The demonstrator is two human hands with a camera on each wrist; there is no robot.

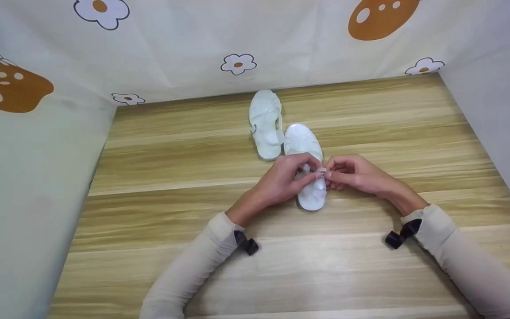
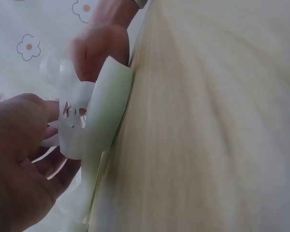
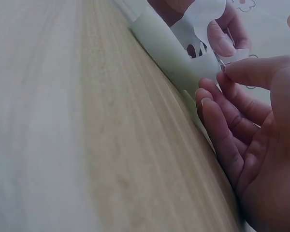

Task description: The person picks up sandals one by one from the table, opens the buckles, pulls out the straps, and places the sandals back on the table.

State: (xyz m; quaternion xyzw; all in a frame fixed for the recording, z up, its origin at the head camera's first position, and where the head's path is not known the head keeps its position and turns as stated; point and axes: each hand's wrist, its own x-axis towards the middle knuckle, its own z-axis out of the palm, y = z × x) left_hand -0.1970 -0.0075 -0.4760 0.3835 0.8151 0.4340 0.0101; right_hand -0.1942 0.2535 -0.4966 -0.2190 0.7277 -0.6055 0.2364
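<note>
A white sandal (image 1: 301, 138) lies flat on the wood-grain surface, its toe pointing away from me. My left hand (image 1: 283, 179) reaches over its middle and pinches the ankle strap between thumb and finger. From the other side, my right hand (image 1: 361, 176) pinches the strap at the small metal buckle (image 1: 322, 173), thumb against index finger. In the right wrist view, the right hand's other fingers (image 3: 217, 118) curl beside the sole. The left wrist view has the sandal's heel (image 2: 108, 104) between both hands. Fingers partly hide the buckle.
A second white sandal (image 1: 264, 113) lies just beyond and left of the first, also toe away. Wood-grain flooring (image 1: 171, 155) spreads around both. A pale curtain (image 1: 184, 48) with flower prints stands at the back, with pale walls left and right.
</note>
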